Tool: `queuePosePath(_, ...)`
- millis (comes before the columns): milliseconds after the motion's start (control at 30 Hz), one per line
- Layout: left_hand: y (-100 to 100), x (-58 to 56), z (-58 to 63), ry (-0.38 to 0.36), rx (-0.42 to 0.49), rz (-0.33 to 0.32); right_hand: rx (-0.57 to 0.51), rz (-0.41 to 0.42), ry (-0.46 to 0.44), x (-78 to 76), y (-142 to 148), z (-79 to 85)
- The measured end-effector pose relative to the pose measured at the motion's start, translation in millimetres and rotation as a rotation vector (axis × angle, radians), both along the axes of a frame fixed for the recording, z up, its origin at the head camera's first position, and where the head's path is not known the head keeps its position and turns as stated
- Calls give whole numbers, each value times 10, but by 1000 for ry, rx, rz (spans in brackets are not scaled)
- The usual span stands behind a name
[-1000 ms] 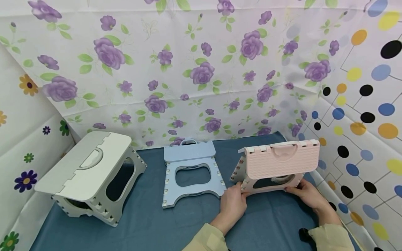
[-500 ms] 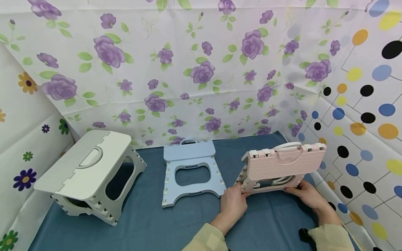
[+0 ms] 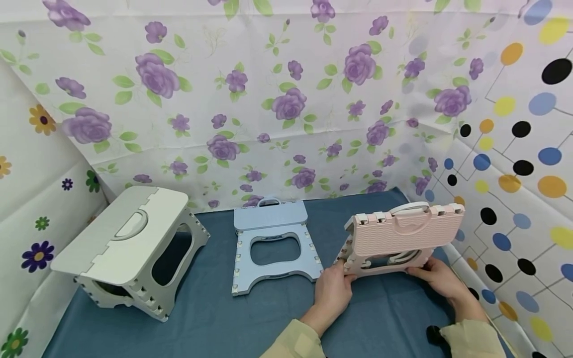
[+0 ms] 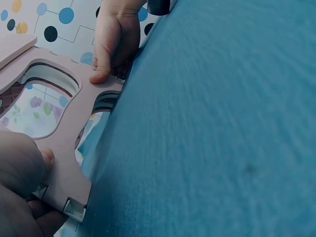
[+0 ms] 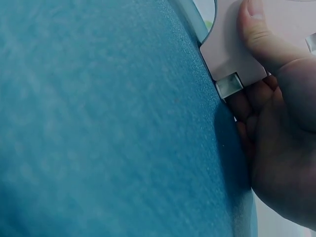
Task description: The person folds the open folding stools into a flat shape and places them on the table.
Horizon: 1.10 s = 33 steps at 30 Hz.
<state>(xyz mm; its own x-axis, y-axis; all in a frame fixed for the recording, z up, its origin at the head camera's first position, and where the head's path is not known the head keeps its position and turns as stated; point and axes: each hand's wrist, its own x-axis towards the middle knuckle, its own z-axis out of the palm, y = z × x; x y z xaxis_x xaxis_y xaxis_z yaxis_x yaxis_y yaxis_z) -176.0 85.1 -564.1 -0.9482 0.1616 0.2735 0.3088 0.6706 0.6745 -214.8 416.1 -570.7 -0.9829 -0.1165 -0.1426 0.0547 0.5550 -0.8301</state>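
A pink folding step stool point(image 3: 403, 236), partly folded with its top creased upward, stands on the blue cloth at the right. My left hand point(image 3: 332, 293) grips its lower left leg corner, thumb on the front face and fingers behind, as the left wrist view shows. The lower right leg corner is held the same way by my right hand point(image 3: 440, 281); in the right wrist view its thumb point(image 5: 266, 42) presses the pink panel while the fingers curl behind. A white carry handle point(image 3: 409, 208) sticks up from the stool's top edge.
A light blue folding stool point(image 3: 274, 253) lies folded in the middle of the cloth point(image 3: 215, 328), near my left hand. To the far left stands an unfolded white step stool point(image 3: 125, 238). Patterned fabric walls point(image 3: 250, 99) close off the back and both sides.
The pink stool's top has folded up further, its legs drawing closer together, and the white handle has risen above the top edge. Both hands stay on the same corners.
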Motion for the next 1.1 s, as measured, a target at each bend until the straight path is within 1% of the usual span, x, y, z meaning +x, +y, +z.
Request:
queuePosePath(133,-3,17,-14,-12,81,-3,0,-4,-23,-1,14,-11)
queuePosePath(233,2,45,-19,1,131,20,-1,-9,-37,-3,34,-14)
queuePosePath(333,14,82,-18,32,170,56,-11,-25,-36,-16,46,-18)
queuePosePath(467,30,123,-12,78,206,100,-52,-37,-10,-32,50,-23)
queuePosePath(600,34,118,2,138,228,125,-84,-37,11,-20,55,-16)
queuePosePath(667,34,105,14,162,234,130,-75,-37,9,-8,68,-9)
queuePosePath(733,32,95,27,171,235,137,-49,-47,0,1,78,-6)
queuePosePath(800,31,93,35,166,239,139,-29,-49,-9,9,88,1)
queuePosePath(900,29,96,42,133,271,127,-18,-53,-16,9,92,3)
queuePosePath(1033,23,99,38,61,335,73,-34,-44,-10,4,105,-12)
queuePosePath(1100,21,98,25,29,348,44,-49,-42,-4,3,113,-24)
